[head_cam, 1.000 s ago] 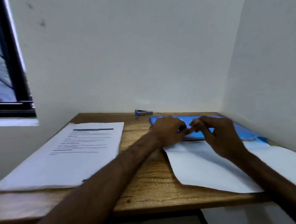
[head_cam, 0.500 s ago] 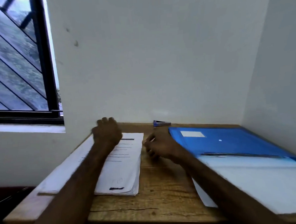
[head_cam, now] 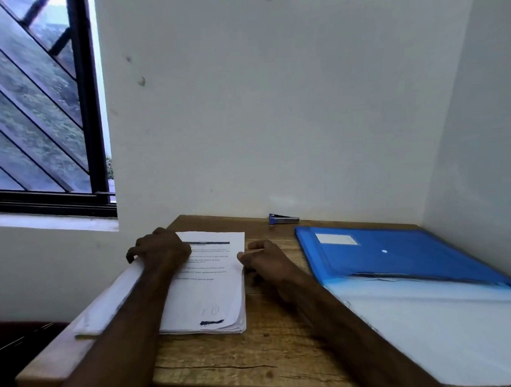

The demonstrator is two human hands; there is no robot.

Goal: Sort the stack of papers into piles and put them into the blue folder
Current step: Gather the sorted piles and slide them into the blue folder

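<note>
Wooden table set in a corner between two white walls, window with dark frame and diagonal bars to the left. The stack of papers lies flat on the left half of the table, printed side up, with lines of text on the top sheet and a dark scribble near its front edge; the front right corner shows several sheets slightly fanned. The left hand lies on the far left part of the stack, fingers curled down over its left edge and gripping it, forearm running across the top sheet. The right hand rests on the bare wood just beside the stack's right edge, thumb tip touching that edge and forefinger stretched out above it; whether it pinches a sheet cannot be told. The blue folder lies flat on the right half of the table, well apart from the stack, against the right wall, bearing a white label near its far left corner. A broad white sheet lies in front of the folder and touches it; whether this is loose paper or part of the folder cannot be told. A small blue and metal stapler sits at the table's far edge against the back wall, between stack and folder.
</note>
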